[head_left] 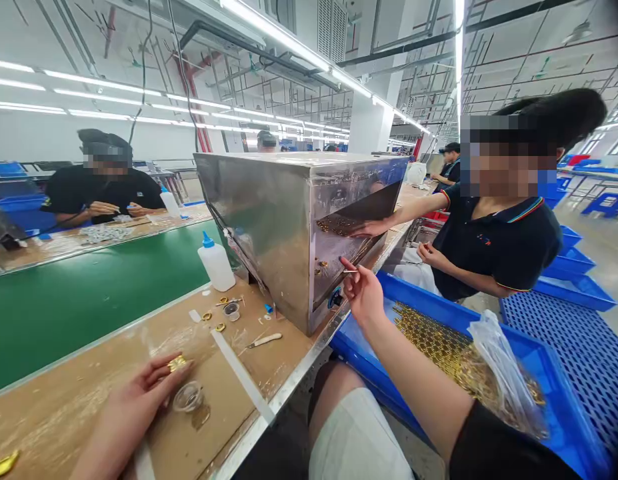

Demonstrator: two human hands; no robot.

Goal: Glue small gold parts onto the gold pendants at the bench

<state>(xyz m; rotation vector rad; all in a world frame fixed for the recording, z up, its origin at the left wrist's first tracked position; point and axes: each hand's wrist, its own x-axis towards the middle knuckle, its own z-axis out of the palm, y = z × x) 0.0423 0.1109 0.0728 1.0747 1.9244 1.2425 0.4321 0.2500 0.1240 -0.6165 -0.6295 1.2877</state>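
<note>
My left hand (153,387) is closed on a small gold metal piece (177,363), pinched between thumb and fingers above the bench. Just beside it stands a small clear plastic cup (187,397). At the opening of a metal box (259,220), my right hand (363,293) grips a thin white stick (351,271), its index finger stretched toward the inside. A few gold pieces (321,265) lie on the box's floor near that fingertip. A co-worker's hand (373,227) reaches into the same opening from the right, over many small pieces.
A white squeeze bottle (216,263) with a blue cap, a dark-filled cup (231,311), gold rings (220,327) and a white-handled knife (265,341) are on the bench. A blue tray (563,387) with gold pieces stands right of my legs. A green conveyor belt (99,287) runs beyond.
</note>
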